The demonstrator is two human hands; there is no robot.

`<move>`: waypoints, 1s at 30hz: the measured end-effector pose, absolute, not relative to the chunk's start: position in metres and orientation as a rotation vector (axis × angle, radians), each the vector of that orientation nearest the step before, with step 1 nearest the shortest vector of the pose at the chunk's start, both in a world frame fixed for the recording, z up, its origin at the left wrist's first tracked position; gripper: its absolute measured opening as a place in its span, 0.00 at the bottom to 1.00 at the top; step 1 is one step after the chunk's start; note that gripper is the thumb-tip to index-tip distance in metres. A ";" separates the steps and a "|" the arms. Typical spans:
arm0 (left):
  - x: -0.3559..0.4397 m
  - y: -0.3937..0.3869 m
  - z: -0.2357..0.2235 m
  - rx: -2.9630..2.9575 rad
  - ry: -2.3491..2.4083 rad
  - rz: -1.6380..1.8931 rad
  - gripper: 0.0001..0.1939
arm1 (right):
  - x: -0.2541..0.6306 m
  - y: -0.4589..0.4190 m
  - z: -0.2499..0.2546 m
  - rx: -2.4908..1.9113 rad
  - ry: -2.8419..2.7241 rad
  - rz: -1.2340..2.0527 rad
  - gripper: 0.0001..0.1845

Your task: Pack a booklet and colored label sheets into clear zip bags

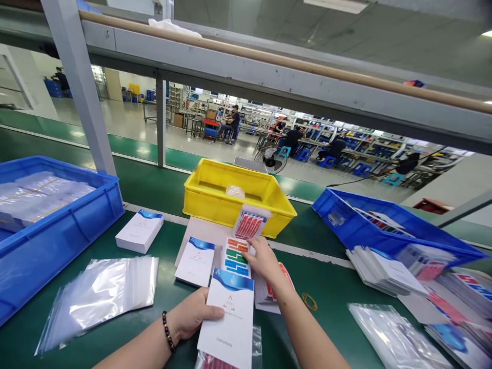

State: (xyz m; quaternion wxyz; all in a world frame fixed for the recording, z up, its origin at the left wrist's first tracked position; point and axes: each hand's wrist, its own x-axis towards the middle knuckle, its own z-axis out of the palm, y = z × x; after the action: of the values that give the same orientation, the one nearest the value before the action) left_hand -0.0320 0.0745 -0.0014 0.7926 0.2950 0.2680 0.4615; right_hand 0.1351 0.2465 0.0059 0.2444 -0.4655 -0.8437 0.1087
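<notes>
My left hand [196, 312] grips a white booklet [230, 320] with a blue top band, its thumb lying across the front. Below the booklet, a clear plastic bag [257, 341] and something dark red show at the bottom edge. Farther forward, my right hand [264, 259] has its fingers closed at the right edge of a card [235, 259] printed in orange, green and blue. Just behind those fingers, a bundle of red-and-blue printed cards [250, 224] leans against the yellow bin [230, 205]. A stack of similar booklets [196, 260] lies left of the colourful card.
At left stand a blue bin [88, 200] of clear bags, a booklet stack [140, 230] and flat plastic bags [103, 292]. Rubber bands [309, 302] lie at right, near a tilted blue bin [369, 236], more booklets [384, 271] and bags [395, 335]. A metal frame crosses above.
</notes>
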 end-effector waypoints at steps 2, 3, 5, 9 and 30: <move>-0.030 0.074 -0.001 0.595 0.611 0.976 0.23 | 0.134 0.247 0.005 -1.282 -2.308 0.298 0.11; -0.030 0.075 -0.001 0.571 0.630 0.970 0.23 | 0.134 0.247 0.005 -1.282 -2.305 0.302 0.09; -0.028 0.075 0.000 0.534 0.661 0.955 0.23 | 0.134 0.245 0.006 -1.279 -2.285 0.322 0.06; -0.026 0.075 -0.004 0.511 0.671 0.936 0.22 | 0.136 0.241 0.009 -1.265 -2.207 0.437 0.05; -0.016 0.078 -0.008 0.268 0.749 1.012 0.19 | 0.172 0.163 0.009 -1.168 -1.961 0.723 0.13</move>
State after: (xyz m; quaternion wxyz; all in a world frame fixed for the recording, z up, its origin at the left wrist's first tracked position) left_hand -0.0165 0.0781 -0.0083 0.7999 0.1247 0.3491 0.4719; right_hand 0.1719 0.1626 0.0092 0.3653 -0.4540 -0.7626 0.2810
